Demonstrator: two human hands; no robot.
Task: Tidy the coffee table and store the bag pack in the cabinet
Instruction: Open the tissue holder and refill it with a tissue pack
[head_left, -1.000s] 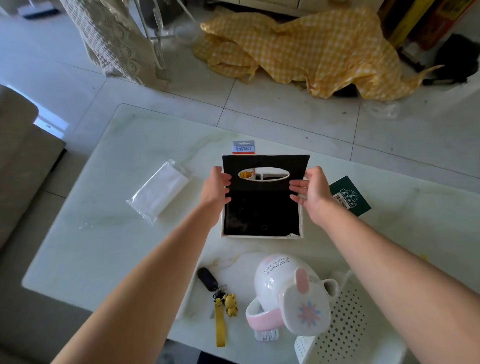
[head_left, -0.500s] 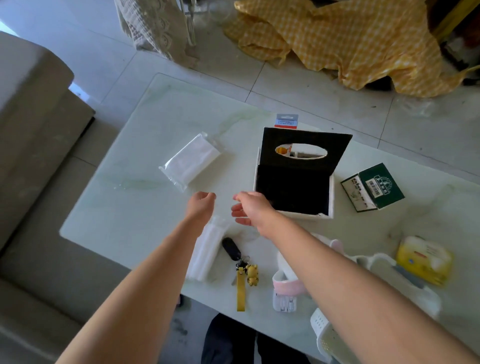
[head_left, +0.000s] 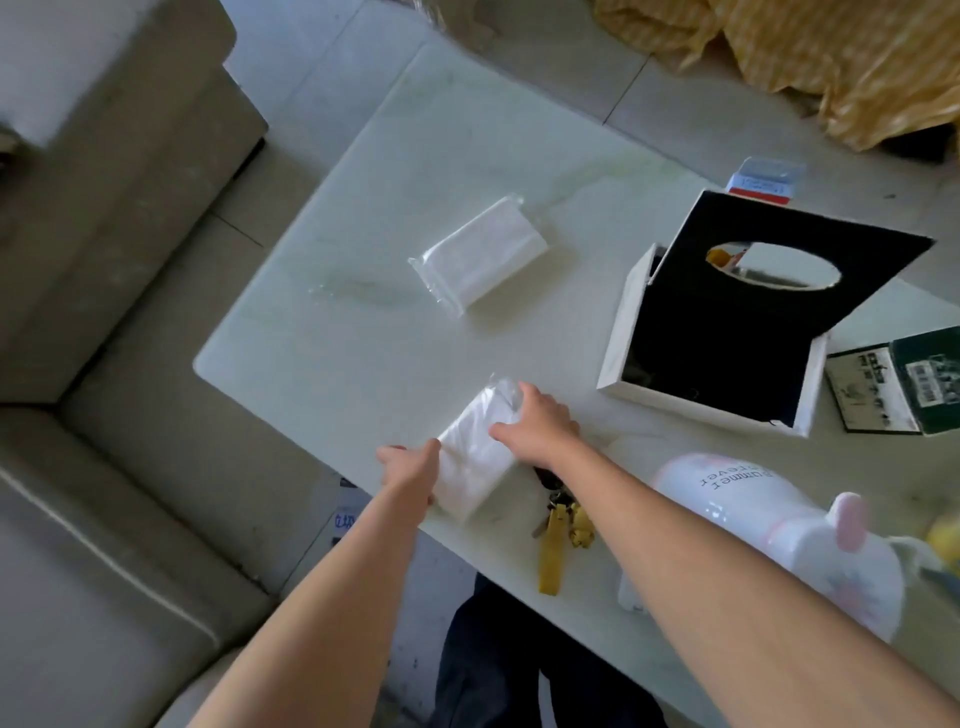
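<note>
A white tissue pack (head_left: 470, 467) in clear wrap lies near the front edge of the pale marble coffee table (head_left: 395, 332). My left hand (head_left: 410, 465) grips its near left end and my right hand (head_left: 537, 426) grips its far right side. A second tissue pack (head_left: 480, 254) lies further back on the table. To the right stands the white tissue box (head_left: 711, 332) with its black-lined lid propped open; the inside looks dark and bare. No bag pack is in view.
A key bunch with a yellow strap (head_left: 558, 530) lies under my right forearm. A white and pink kettle (head_left: 779, 535) sits at the right front, a green card box (head_left: 898, 379) at the right edge. A grey sofa (head_left: 104, 364) fills the left, yellow cloth (head_left: 831, 57) on the floor behind.
Both hands left the open tissue box lid, moved down and left, and closed on the near tissue pack. The view swung to the left.
</note>
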